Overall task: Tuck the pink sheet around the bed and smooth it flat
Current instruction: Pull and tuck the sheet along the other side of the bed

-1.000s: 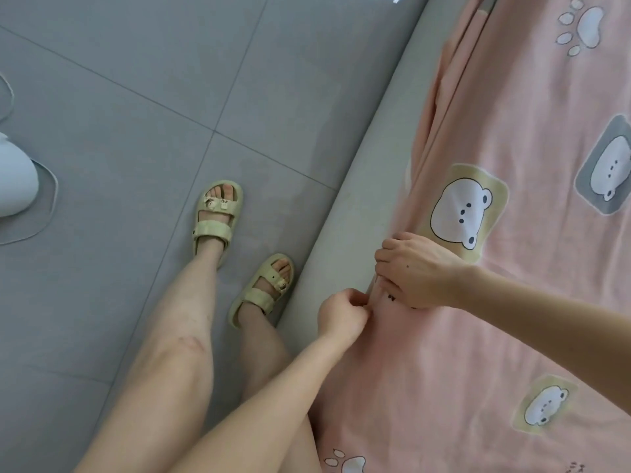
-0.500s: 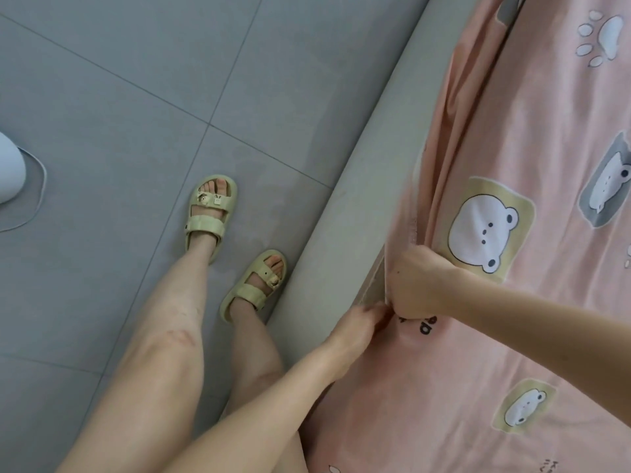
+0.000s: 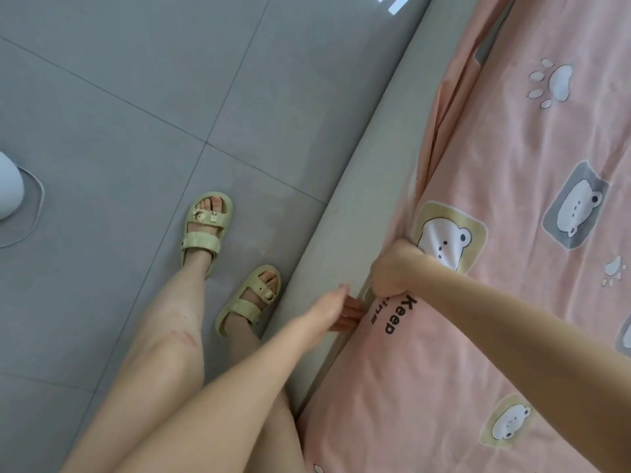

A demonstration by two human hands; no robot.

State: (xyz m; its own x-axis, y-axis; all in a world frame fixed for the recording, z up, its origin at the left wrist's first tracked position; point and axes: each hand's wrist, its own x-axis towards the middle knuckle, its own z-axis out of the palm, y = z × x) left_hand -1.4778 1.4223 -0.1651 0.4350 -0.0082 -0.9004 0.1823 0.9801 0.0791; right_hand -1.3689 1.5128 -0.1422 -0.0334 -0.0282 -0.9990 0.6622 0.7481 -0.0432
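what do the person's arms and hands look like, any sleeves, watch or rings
No sleeve shows on the left forearm or the right forearm; both are uncovered as far as the frame reaches. No watch, bracelet or ring shows on the left hand or the right hand. The nails are too blurred to judge.

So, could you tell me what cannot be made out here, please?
Head view:
Fingertips of the left hand: sunk in the gap between the grey bed frame and pink sheet.
How far the sheet is tucked there: hidden by the right hand gripping it.
White object: cut by the left edge.
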